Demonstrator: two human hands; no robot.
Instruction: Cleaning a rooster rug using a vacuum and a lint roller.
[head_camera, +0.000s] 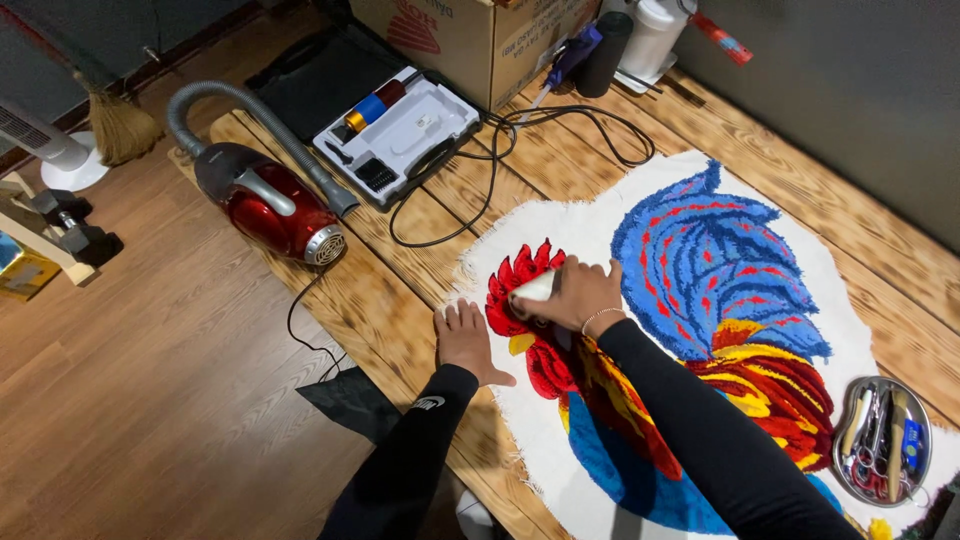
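Nearest us, the rug (700, 300) covers the counter (400, 320). Our left hand (466, 340) lies flat, fingers spread, at the rug's edge. Our right hand (578, 295) curls its grip around a white tool (537, 288) on the rooster's comb.

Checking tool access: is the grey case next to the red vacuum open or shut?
Open. The grey case lies with its black lid folded back flat on the table, its moulded white tray and a blue-and-orange tool exposed.

Even, fairly bright indoor light from above. Colours are vivid, shadows soft and short. Small glare spots show on the red vacuum cleaner (270, 208) and metal tray (838, 470). Edges bend from wide-angle distortion; focus is sharp.
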